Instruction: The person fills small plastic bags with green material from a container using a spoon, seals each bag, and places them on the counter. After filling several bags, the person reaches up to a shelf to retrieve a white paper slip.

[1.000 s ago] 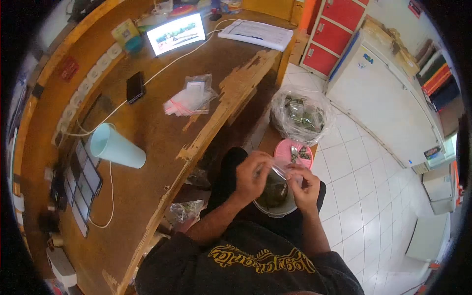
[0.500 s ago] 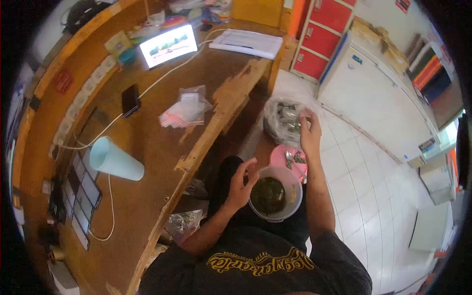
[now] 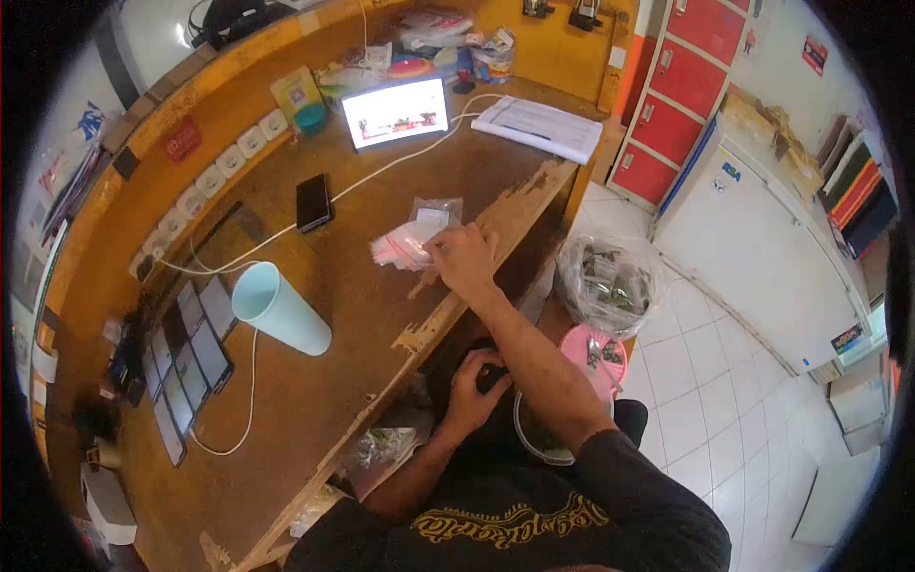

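My right hand (image 3: 464, 259) reaches across to the wooden desk, its fingertips pinched at the edge of a small pile of clear plastic bags (image 3: 405, 243) with pink edging. Lower down, my left hand (image 3: 474, 393) hovers above my lap, fingers curved with a gap to the thumb and nothing visible in it. A pale bucket (image 3: 519, 434) with dark green contents sits on my lap, largely hidden under my right forearm. Beyond it stands a pink plate (image 3: 579, 355) with a spoon and small dark pieces. Behind the plate is a large clear bag (image 3: 610, 286) of small filled packets.
On the desk (image 3: 315, 400) are a light blue cup (image 3: 283, 310), a black phone (image 3: 313, 202), a lit tablet (image 3: 396, 112), several phones (image 3: 191, 357) in a row and white cables. Papers (image 3: 538, 129) lie at the far end. A white chest freezer (image 3: 762, 248) stands right.
My right hand has left the large bag of packets and crossed left to the plastic bags on the desk. My left hand's fingers have curled more. The view has shifted.
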A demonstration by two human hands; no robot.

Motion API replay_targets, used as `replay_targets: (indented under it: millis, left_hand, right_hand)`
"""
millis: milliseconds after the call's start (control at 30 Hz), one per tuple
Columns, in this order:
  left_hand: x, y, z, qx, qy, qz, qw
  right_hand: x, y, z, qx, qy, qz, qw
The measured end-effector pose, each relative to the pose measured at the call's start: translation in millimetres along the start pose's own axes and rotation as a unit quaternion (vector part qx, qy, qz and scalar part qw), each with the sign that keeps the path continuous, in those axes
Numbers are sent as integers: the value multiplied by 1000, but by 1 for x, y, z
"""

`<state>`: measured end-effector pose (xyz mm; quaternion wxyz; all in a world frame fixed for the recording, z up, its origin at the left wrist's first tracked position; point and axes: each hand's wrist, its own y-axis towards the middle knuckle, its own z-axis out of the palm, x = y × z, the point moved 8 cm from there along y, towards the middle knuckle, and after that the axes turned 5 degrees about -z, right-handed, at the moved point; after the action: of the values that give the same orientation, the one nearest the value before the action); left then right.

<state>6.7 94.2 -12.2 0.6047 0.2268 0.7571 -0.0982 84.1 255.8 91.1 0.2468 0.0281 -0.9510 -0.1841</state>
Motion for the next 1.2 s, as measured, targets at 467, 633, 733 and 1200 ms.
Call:
replay_targets:
  millis: [467, 633, 733, 1200]
  left_hand:
    - [-112, 15, -60, -70, -46, 272, 959]
    - [-91, 15, -22, 90, -38, 50, 994]
    - [-108, 9, -8, 115, 56, 195, 972]
    - [-109, -3, 9, 63, 81, 190, 976]
  right_hand:
    - [15, -153, -94, 104, 471, -110, 869]
    - [-18, -188, -119, 75, 422, -15, 903]
    - [-23, -198, -120, 108, 387, -48, 914]
    - [-46, -240, -86, 63, 482, 138, 863]
